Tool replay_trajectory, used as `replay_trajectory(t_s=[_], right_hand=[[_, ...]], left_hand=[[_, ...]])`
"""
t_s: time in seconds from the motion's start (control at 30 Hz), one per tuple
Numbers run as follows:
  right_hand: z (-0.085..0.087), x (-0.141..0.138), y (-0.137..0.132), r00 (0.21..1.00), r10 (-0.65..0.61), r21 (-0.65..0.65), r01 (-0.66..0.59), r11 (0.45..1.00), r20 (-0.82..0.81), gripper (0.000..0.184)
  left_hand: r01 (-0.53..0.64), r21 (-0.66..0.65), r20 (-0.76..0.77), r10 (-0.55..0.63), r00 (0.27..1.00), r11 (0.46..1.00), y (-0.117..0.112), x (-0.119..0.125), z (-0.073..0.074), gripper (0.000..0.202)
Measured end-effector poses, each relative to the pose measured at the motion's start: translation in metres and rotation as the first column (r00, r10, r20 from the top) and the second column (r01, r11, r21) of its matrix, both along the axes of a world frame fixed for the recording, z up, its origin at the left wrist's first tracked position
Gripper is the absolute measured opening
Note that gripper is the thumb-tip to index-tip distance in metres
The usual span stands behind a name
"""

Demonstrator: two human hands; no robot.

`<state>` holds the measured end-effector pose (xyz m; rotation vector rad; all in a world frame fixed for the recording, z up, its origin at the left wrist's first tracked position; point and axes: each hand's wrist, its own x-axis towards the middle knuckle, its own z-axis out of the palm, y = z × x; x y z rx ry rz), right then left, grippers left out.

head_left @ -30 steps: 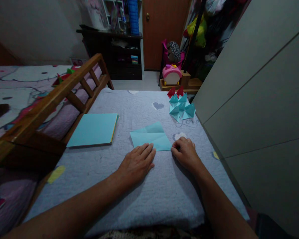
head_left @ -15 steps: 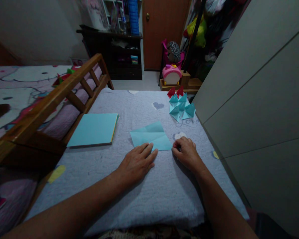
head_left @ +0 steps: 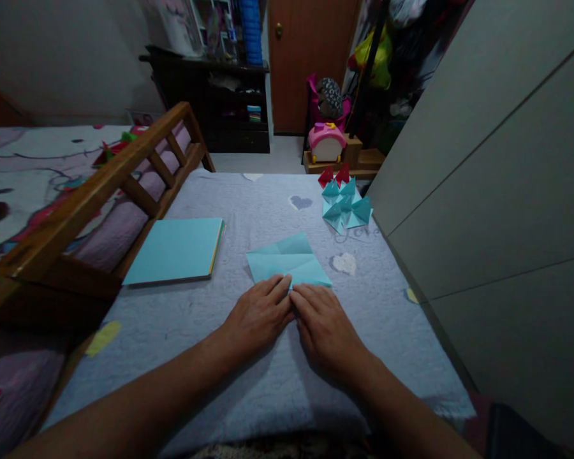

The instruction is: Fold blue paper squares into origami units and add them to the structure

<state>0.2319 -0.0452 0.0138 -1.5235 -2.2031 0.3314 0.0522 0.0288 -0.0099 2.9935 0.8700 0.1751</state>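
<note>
A folded light-blue paper sheet (head_left: 287, 261) lies on the grey blanket (head_left: 268, 376) in front of me. My left hand (head_left: 261, 315) lies flat, fingers stretched out, with its fingertips on the sheet's near edge. My right hand (head_left: 323, 328) also lies flat and open right beside it, fingertips touching the same near edge. Neither hand grips anything.
A stack of coloured paper (head_left: 175, 250) with a blue top sheet lies to the left. Several folded blue and red paper shapes (head_left: 345, 203) sit at the far right. A wooden bed rail (head_left: 100, 188) runs along the left. A grey cabinet wall (head_left: 483, 166) stands on the right.
My right hand has moved left from the sheet's right corner and opened flat beside my left hand. The left hand has stayed put.
</note>
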Motion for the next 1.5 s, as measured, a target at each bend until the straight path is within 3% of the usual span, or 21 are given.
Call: replay_trajectory(t_s=[0.3,0.53,1.5], right_hand=[[-0.012,-0.001,-0.004,0.991,-0.081,-0.049,0.086,0.995,0.106,0.05],[-0.016,0.001,-0.008,0.989,-0.064,-0.085,0.076,0.993,0.137,0.055],[-0.009,0.024,-0.016,0.98,-0.039,-0.164,0.072,0.984,0.197,0.065]], left_hand=[[-0.022,-0.02,-0.024,0.021,0.999,1.0,0.0,0.001,0.005,0.039],[-0.019,0.001,-0.022,0.019,1.0,1.0,0.0,0.0,0.004,0.04],[-0.02,-0.007,-0.034,0.02,0.999,1.0,0.001,0.001,0.007,0.043]])
